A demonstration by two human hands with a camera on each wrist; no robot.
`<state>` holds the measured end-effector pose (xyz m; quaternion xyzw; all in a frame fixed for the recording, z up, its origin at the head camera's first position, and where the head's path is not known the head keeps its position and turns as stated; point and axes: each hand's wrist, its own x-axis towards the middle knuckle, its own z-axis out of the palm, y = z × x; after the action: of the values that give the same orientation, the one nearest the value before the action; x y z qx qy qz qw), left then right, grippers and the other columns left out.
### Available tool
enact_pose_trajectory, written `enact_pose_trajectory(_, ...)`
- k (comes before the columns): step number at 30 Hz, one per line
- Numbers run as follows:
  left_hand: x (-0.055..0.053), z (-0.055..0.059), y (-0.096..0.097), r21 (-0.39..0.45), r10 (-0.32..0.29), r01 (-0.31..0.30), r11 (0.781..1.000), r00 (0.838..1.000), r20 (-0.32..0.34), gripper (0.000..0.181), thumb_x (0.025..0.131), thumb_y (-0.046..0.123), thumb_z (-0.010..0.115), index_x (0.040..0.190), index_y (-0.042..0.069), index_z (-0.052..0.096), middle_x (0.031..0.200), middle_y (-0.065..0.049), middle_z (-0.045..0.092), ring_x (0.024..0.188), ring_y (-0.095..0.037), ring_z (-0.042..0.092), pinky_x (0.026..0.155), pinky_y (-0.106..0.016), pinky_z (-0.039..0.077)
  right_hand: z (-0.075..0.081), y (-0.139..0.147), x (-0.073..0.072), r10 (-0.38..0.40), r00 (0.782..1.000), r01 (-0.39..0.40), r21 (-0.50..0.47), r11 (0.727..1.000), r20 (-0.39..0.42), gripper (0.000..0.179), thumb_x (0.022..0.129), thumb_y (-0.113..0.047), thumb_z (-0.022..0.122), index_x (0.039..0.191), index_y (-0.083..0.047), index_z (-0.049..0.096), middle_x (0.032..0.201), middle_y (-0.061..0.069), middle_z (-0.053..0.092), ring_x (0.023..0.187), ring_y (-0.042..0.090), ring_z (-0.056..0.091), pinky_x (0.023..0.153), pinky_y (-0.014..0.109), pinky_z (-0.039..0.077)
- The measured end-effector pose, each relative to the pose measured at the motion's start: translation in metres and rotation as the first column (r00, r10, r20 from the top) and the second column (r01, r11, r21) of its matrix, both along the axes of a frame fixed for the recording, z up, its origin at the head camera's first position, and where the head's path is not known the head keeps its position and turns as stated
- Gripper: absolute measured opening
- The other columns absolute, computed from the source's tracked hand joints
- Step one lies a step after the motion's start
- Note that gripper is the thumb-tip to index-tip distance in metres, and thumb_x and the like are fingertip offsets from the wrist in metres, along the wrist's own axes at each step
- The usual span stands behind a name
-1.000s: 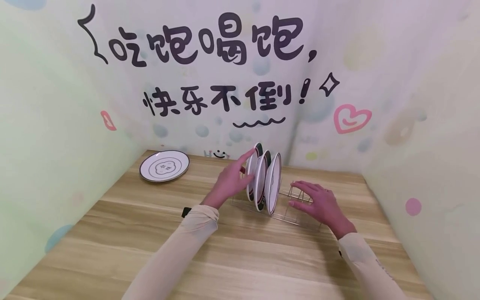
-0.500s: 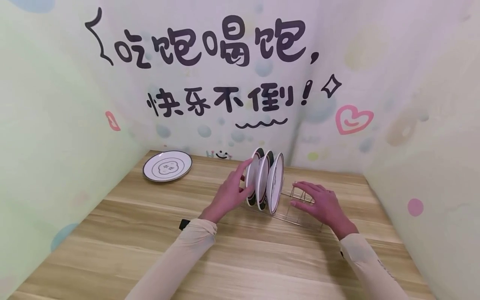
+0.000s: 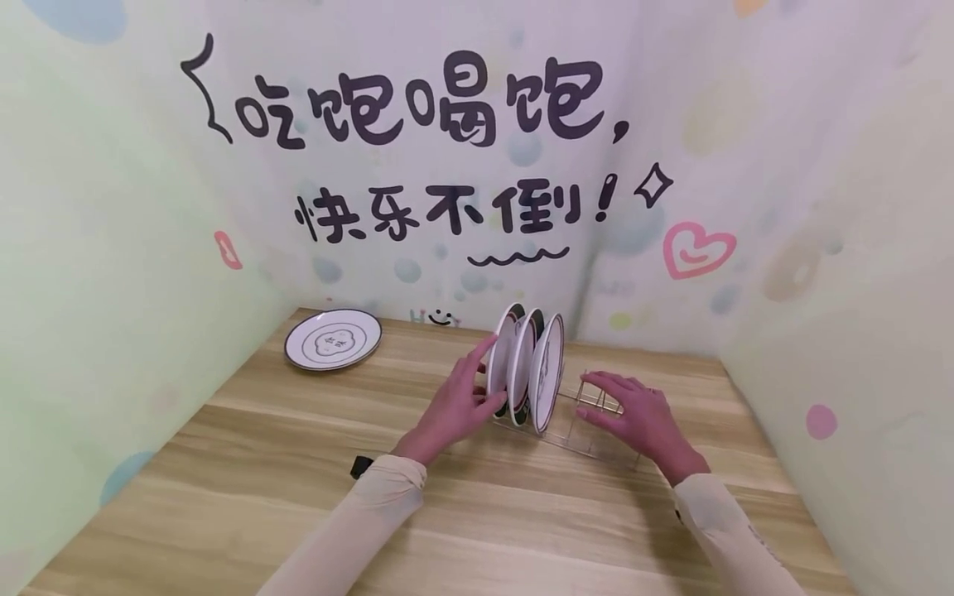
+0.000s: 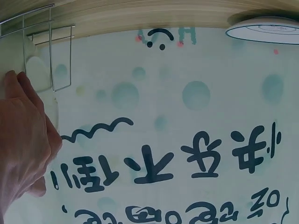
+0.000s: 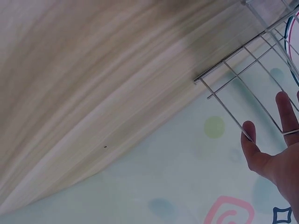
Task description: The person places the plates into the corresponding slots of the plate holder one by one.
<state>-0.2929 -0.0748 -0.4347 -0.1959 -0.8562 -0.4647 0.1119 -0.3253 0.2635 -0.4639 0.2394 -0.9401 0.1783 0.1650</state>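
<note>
In the head view, a wire dish rack (image 3: 596, 447) bears several white plates with dark green and red rims, standing on edge. My left hand (image 3: 456, 406) holds the leftmost plate (image 3: 501, 364) by its near side, thumb at the front and index finger up along the rim. Right beside it stand the middle plate (image 3: 522, 372) and the right plate (image 3: 548, 377), facing right. My right hand (image 3: 633, 414) grips the rack's right end, its thumb and fingers on the wires (image 5: 233, 72) in the right wrist view. The left wrist view hides most of the held plate behind the hand.
A flat white plate (image 3: 333, 339) with a dark rim lies at the table's back left corner. The wooden table (image 3: 522, 530) meets a printed back wall (image 3: 417, 273) just behind the rack, with a side wall (image 3: 842, 348) to the right.
The leftmost plate has sunk lower into the rack, its top now about level with the middle plate. My left hand has come down with it. The right hand keeps its place on the rack.
</note>
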Motion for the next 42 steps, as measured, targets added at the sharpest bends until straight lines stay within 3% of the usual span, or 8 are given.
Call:
enact_pose_trajectory(4,-0.002,-0.002,-0.030,0.157,0.112,-0.137,0.978,0.982,0.155,0.067,0.098,0.051,0.067,0.156,0.043,0.035,0.126,-0.011,0.060,0.097,-0.027,0.071,0.071,-0.040,0.063,-0.002,-0.005,-0.001,0.007,1.000,-0.007,-0.003,1.000,-0.007,0.064,0.092,-0.062,0.069,0.147,-0.030,0.059,0.148,0.002,0.058,0.131,0.036,0.055,0.094,0.068,0.041)
enact_pose_trajectory(10,-0.024,-0.011,-0.113,0.330,0.344,-0.471,0.818,0.860,0.377,0.055,0.102,0.055,0.056,0.126,0.005,0.058,0.099,-0.015,0.070,0.066,-0.018,0.070,0.057,-0.036,0.063,0.000,-0.006,0.001,0.001,1.000,-0.001,-0.005,1.000,-0.025,0.064,0.092,-0.061,0.070,0.147,-0.029,0.060,0.147,0.003,0.059,0.130,0.037,0.056,0.093,0.069,0.041)
enact_pose_trajectory(15,-0.039,-0.016,-0.170,0.322,0.435,-0.604,0.729,0.772,0.464,0.049,0.104,0.043,0.054,0.126,-0.001,0.052,0.100,-0.016,0.070,0.065,-0.019,0.072,0.056,-0.032,0.062,0.001,0.002,0.005,-0.022,1.000,0.022,0.000,1.000,-0.016,0.065,0.091,-0.061,0.070,0.147,-0.030,0.059,0.148,0.004,0.059,0.129,0.038,0.056,0.094,0.071,0.041)
enact_pose_trajectory(20,-0.055,-0.022,-0.210,0.243,0.534,-0.691,0.680,0.695,0.481,0.052,0.104,0.039,0.051,0.134,-0.003,0.047,0.103,-0.023,0.071,0.062,-0.021,0.073,0.054,-0.031,0.062,0.002,0.007,0.004,-0.030,0.999,0.030,-0.010,1.000,-0.024,0.063,0.091,-0.057,0.073,0.147,-0.030,0.059,0.148,0.004,0.059,0.129,0.039,0.055,0.095,0.072,0.039)
enact_pose_trajectory(26,-0.063,-0.040,-0.245,0.124,0.635,-0.782,0.611,0.577,0.514,0.057,0.104,0.037,0.049,0.142,-0.005,0.041,0.068,-0.010,0.071,0.045,-0.013,0.065,0.046,-0.027,0.057,0.001,0.003,0.000,0.006,0.999,-0.007,-0.019,1.000,-0.039,0.061,0.091,-0.054,0.074,0.146,-0.031,0.060,0.147,0.002,0.060,0.129,0.037,0.057,0.092,0.069,0.043)
enact_pose_trajectory(36,-0.063,-0.058,-0.249,0.261,0.526,-0.769,0.584,0.603,0.599,0.065,0.103,0.019,0.058,0.149,-0.013,0.024,0.073,-0.016,0.072,0.048,-0.014,0.069,0.052,-0.024,0.059,0.001,-0.002,0.001,0.025,0.998,-0.026,-0.011,1.000,-0.050,0.063,0.089,-0.053,0.077,0.145,-0.029,0.061,0.146,0.003,0.061,0.128,0.036,0.058,0.091,0.069,0.044)
enact_pose_trajectory(39,-0.069,-0.057,-0.247,0.360,0.476,-0.746,0.560,0.645,0.598,0.061,0.104,0.011,0.051,0.151,-0.013,0.021,0.111,-0.032,0.069,0.053,-0.015,0.071,0.060,-0.024,0.061,0.001,-0.001,0.001,0.021,0.999,-0.022,-0.010,1.000,-0.048,0.064,0.089,-0.053,0.077,0.145,-0.028,0.061,0.146,0.004,0.060,0.128,0.037,0.058,0.091,0.069,0.044)
enact_pose_trajectory(42,-0.078,-0.055,-0.245,0.543,0.351,-0.681,0.491,0.725,0.592,0.056,0.104,0.004,0.040,0.151,-0.008,0.012,0.142,-0.036,0.046,0.066,-0.018,0.075,0.071,-0.030,0.063,0.000,0.001,0.000,0.009,0.999,-0.010,-0.011,1.000,-0.050,0.063,0.089,-0.053,0.077,0.145,-0.028,0.061,0.146,0.004,0.060,0.127,0.037,0.058,0.090,0.069,0.044)
